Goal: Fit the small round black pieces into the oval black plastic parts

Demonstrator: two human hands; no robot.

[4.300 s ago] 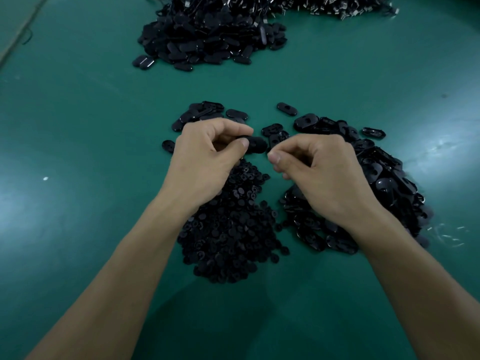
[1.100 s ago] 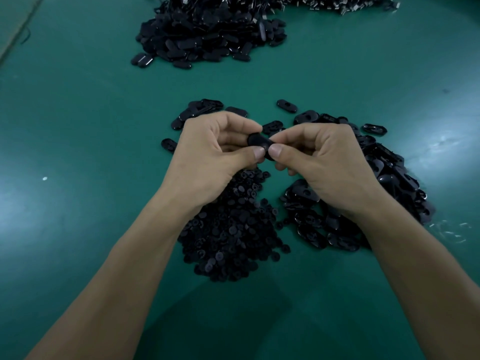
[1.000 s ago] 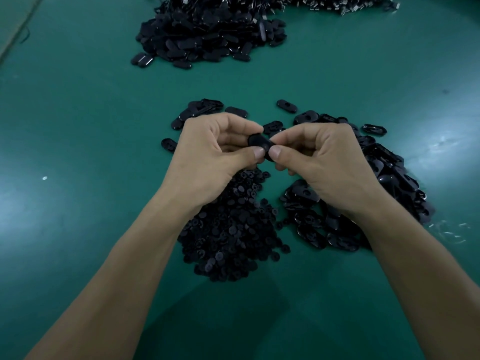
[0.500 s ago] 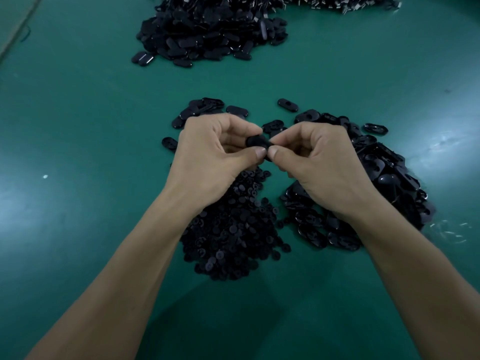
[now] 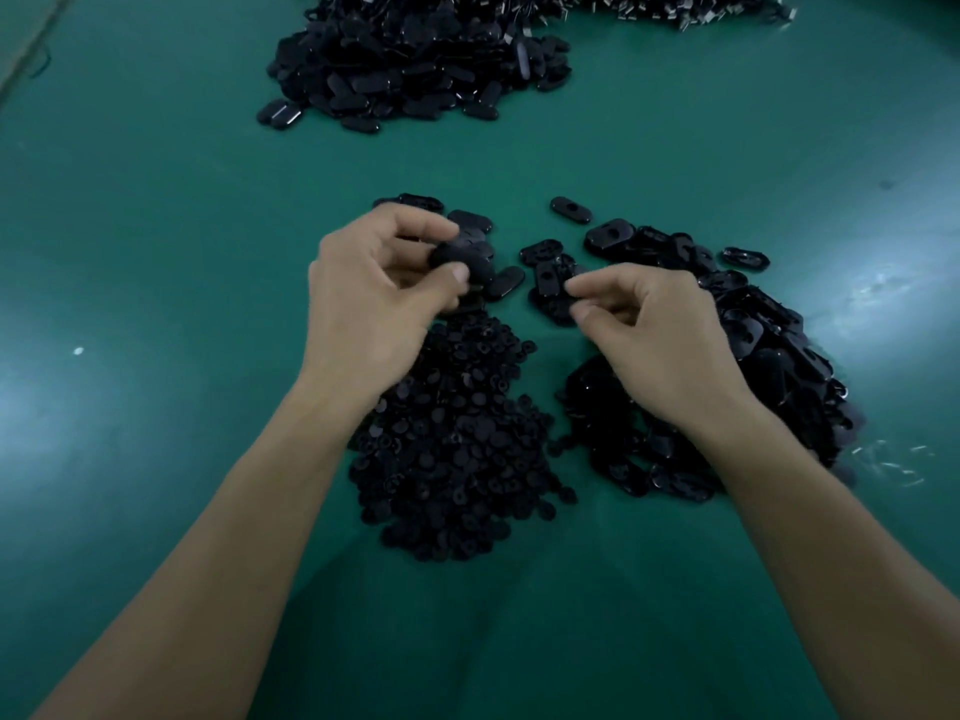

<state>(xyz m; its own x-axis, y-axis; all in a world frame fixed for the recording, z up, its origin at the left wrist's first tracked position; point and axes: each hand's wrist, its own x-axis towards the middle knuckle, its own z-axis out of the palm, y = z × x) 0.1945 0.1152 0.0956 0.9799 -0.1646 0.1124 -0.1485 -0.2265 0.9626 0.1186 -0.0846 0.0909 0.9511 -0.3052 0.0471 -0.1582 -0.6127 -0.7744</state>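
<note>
Green counter [image 5: 156,252] carries it all. Our left hand [image 5: 374,309] pinches an oval [image 5: 460,258] between thumb and curled fingers, long axis roughly left to right; blur hides whether its hole is filled. Round pieces [image 5: 452,449] lie heaped just near of both hands, between the wrists. Our right hand [image 5: 665,345], apart to the right of the oval, has fingers curled and thumb meeting forefinger; we cannot tell if a piece sits between them. Loose ovals [image 5: 769,356] pile further right, partly under that wrist.
</note>
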